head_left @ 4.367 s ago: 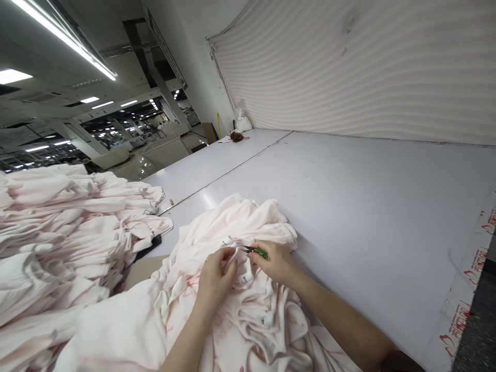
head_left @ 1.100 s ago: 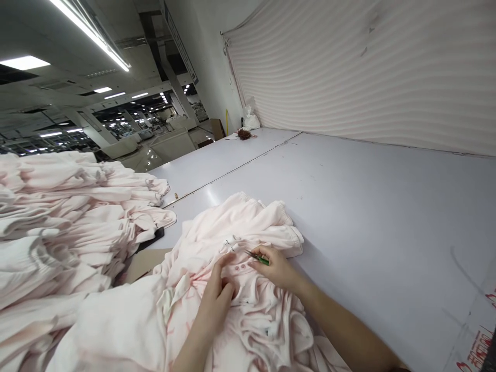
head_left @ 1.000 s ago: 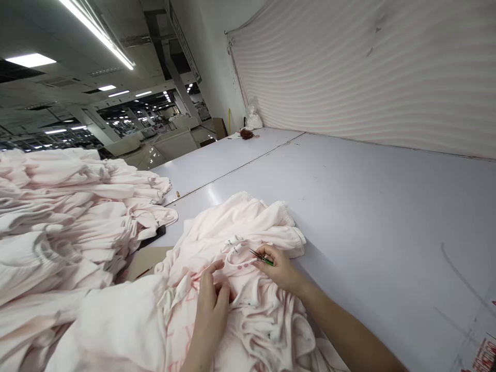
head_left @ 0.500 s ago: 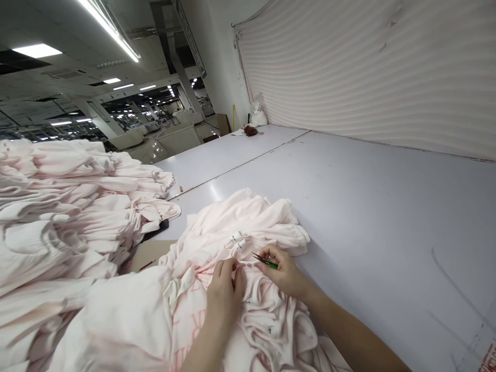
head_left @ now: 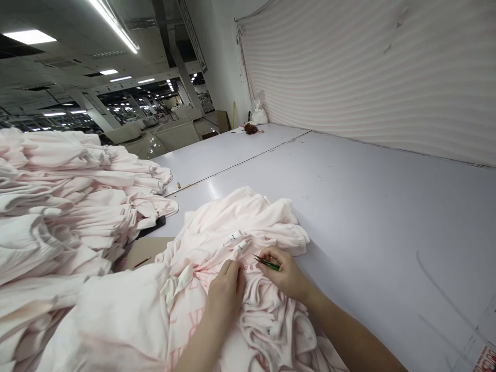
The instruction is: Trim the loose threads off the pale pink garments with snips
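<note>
Left hand (head_left: 225, 289) pinching pink garment (head_left: 240, 214) (looser earlier), right hand (head_left: 285, 274) holding green snips (head_left: 270, 264)

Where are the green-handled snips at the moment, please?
In the head view, the green-handled snips are in the right hand, just right of the small pink buttons on the pale pink garment.

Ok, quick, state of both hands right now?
Left hand: on the buttoned pink garment; whether it pinches cannot be told.
Right hand: closed, holding green-handled snips.
</note>
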Available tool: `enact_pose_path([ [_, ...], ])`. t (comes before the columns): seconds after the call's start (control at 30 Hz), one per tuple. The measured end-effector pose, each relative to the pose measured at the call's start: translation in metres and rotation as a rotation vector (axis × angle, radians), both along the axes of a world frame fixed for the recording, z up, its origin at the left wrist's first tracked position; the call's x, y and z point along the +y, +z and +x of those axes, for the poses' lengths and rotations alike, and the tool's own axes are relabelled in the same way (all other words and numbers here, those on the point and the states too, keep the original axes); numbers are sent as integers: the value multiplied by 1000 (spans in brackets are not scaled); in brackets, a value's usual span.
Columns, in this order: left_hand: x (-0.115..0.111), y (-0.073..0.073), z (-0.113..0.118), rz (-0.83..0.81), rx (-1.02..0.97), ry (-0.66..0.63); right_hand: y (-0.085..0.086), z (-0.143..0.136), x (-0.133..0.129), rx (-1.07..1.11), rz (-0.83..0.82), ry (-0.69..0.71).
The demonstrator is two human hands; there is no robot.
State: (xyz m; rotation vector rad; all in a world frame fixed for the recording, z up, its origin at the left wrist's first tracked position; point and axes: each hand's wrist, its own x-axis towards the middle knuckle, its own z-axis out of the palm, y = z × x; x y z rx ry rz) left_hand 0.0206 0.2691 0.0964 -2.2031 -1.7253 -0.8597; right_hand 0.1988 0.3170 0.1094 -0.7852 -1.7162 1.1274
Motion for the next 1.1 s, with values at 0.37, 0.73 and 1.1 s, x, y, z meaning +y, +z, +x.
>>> enact_pose_path([
  [0.37, -2, -6, 0, 121, -82, 57, 17, -4, -12, -647, 361, -140],
  [0.73, -1, -20, 1, 24, -147, 196, 20, -27, -9, -859, 692, -118],
  [1.1, -5, 23, 6, -440, -555, -11, 2, 7, 6, -308, -42, -70],
])
